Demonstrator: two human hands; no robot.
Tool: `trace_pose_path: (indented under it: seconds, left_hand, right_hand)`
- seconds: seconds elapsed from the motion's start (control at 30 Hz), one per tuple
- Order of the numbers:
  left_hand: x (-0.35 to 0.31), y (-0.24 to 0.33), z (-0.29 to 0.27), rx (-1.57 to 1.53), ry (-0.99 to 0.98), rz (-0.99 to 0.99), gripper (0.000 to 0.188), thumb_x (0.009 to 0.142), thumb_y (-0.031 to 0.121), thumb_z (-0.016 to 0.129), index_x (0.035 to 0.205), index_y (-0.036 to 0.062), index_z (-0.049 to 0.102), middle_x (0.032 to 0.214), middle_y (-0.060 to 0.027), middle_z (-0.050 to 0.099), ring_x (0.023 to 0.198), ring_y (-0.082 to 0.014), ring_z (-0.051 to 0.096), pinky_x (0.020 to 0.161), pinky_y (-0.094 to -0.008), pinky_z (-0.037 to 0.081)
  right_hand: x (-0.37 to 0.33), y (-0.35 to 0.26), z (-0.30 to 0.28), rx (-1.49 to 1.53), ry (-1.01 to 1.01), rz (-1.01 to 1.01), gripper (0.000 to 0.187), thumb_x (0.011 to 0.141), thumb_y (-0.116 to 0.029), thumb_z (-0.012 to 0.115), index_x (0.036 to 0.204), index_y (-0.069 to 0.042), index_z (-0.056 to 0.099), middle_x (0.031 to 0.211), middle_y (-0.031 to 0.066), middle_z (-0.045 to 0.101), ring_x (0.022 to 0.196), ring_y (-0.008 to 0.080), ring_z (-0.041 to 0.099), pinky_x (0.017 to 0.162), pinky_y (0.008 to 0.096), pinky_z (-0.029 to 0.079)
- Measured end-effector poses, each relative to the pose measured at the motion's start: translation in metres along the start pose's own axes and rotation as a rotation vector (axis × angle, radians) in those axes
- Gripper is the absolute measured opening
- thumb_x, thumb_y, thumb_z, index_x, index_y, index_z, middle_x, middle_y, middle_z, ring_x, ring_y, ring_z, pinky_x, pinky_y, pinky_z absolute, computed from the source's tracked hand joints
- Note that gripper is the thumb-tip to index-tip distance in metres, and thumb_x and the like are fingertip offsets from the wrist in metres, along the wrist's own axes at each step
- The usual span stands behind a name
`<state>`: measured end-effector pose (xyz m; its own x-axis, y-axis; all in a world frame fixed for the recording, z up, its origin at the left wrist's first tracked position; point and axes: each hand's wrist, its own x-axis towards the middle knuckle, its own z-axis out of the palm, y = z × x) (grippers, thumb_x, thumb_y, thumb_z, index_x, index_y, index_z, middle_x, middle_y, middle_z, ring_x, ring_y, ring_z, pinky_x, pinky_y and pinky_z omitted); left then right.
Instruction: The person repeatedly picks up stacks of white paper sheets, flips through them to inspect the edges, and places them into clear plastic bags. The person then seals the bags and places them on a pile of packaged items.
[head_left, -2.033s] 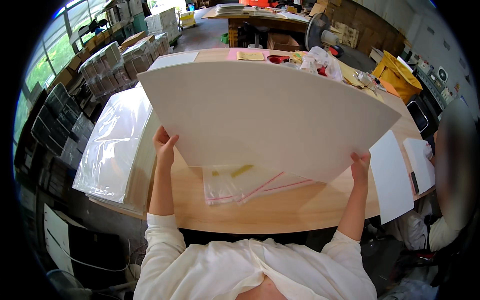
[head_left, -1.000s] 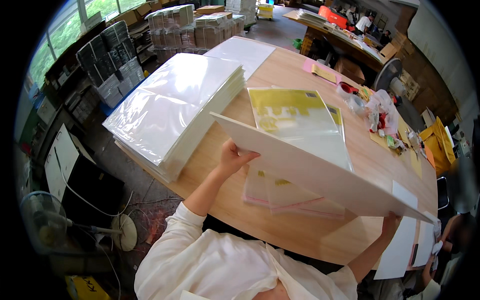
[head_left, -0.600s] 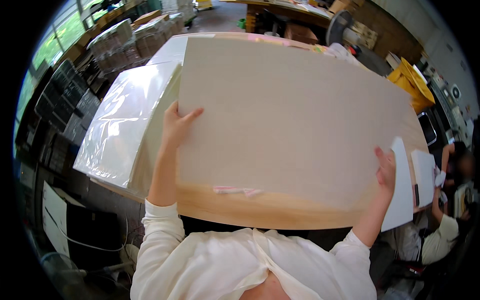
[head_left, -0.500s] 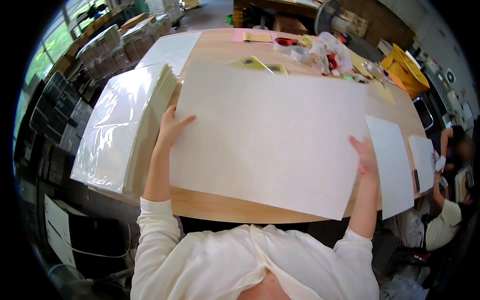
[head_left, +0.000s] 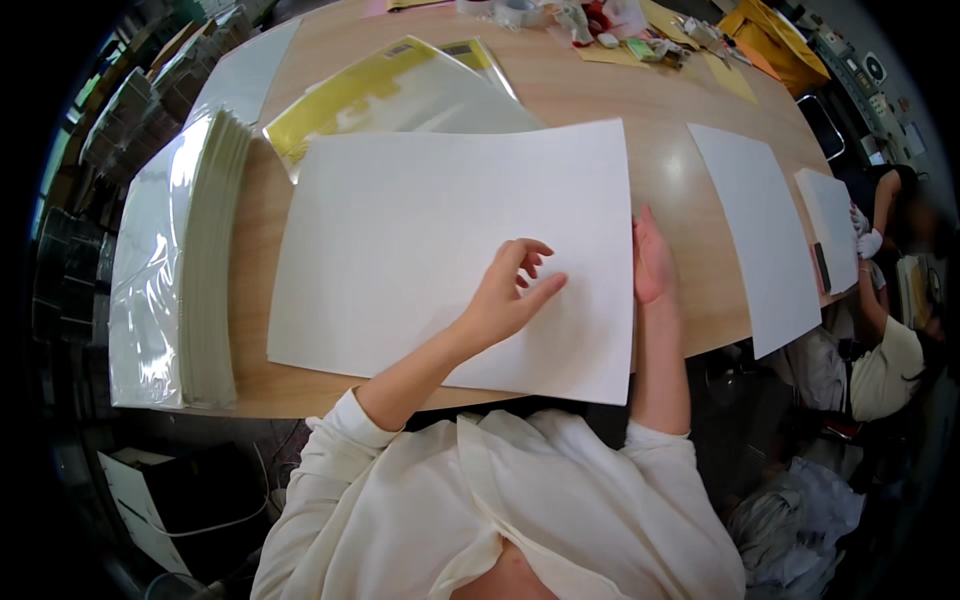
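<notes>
A large white sheet of paper or card (head_left: 420, 220), perhaps a stack, lies on the wooden table in front of me and juts slightly past its near edge. Over its right half is my left hand (head_left: 510, 288), open, thumb and curled fingers apart and holding nothing; whether it touches the surface I cannot tell. My right hand (head_left: 652, 262) stands open along the sheet's right edge, fingers straight, palm turned toward that edge. Under the far edge of the sheet lie clear plastic sleeves (head_left: 370, 85) with yellow printing.
To the left stands a thick stack of white sheets in clear wrap (head_left: 150, 280). Another white sheet (head_left: 760, 230) overhangs the table on the right. Tape rolls (head_left: 518, 12) and clutter sit at the far side. A person with white gloves (head_left: 868, 242) works at far right.
My left hand has left the sheet's left edge and moved right, over the sheet. My right hand is now upright beside the right edge. More of the yellow sleeves shows; the view has shifted.
</notes>
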<state>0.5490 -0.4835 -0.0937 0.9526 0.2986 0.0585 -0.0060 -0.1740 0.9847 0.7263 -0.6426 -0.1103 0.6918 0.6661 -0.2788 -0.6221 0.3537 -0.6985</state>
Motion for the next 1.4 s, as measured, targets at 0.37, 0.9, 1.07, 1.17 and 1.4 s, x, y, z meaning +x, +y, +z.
trace_pose_path:
  seconds: [0.37,0.9,1.07,1.17,1.4]
  left_hand:
    - [-0.021,0.004,-0.025,-0.724,-0.173,-0.002,0.083,0.089,0.037,0.053,0.149,0.0106,0.001,0.150,-0.0102,0.019,0.139,-0.0243,0.018,0.110,-0.0428,0.025]
    - [-0.048,0.027,-0.035,-0.486,-0.023,-0.047,0.062,0.091,0.017,0.052,0.144,0.0031,0.023,0.144,-0.0095,0.033,0.132,-0.0209,0.032,0.108,-0.0382,0.028]
    - [-0.048,0.027,-0.038,-0.520,-0.046,-0.053,0.059,0.092,0.011,0.048,0.145,0.0032,0.022,0.141,-0.0086,0.037,0.129,-0.0186,0.037,0.106,-0.0364,0.031]
    - [-0.048,0.029,-0.039,-0.522,-0.054,-0.045,0.059,0.093,0.009,0.047,0.145,0.0033,0.022,0.140,-0.0079,0.038,0.127,-0.0175,0.038,0.105,-0.0359,0.032]
    - [-0.047,0.028,-0.040,-0.566,-0.076,-0.048,0.058,0.093,0.011,0.047,0.145,0.0033,0.021,0.137,-0.0066,0.040,0.125,-0.0167,0.039,0.104,-0.0357,0.032]
  right_hand:
    - [-0.073,0.049,0.129,-1.087,-0.428,-0.640,0.072,0.088,-0.024,0.061,0.142,0.006,0.026,0.150,0.0236,0.020,0.142,0.0350,0.012,0.113,0.0435,0.013]
    - [-0.084,0.057,0.133,-0.996,-0.522,-0.566,0.067,0.091,-0.017,0.056,0.142,0.011,0.021,0.152,0.0249,0.013,0.143,0.0315,0.008,0.112,0.0397,0.016]
    - [-0.086,0.065,0.133,-0.769,-0.456,-0.521,0.062,0.093,-0.018,0.055,0.141,0.009,0.026,0.148,0.0313,0.016,0.141,0.0411,0.006,0.112,0.0463,0.010]
    - [-0.085,0.065,0.132,-0.740,-0.474,-0.527,0.059,0.094,-0.015,0.052,0.141,0.008,0.025,0.149,0.0303,0.015,0.141,0.0400,0.005,0.112,0.0450,0.010]
    - [-0.086,0.063,0.131,-0.710,-0.460,-0.454,0.058,0.095,-0.013,0.049,0.143,0.007,0.022,0.151,0.0259,0.012,0.142,0.0381,0.003,0.112,0.0437,0.010]
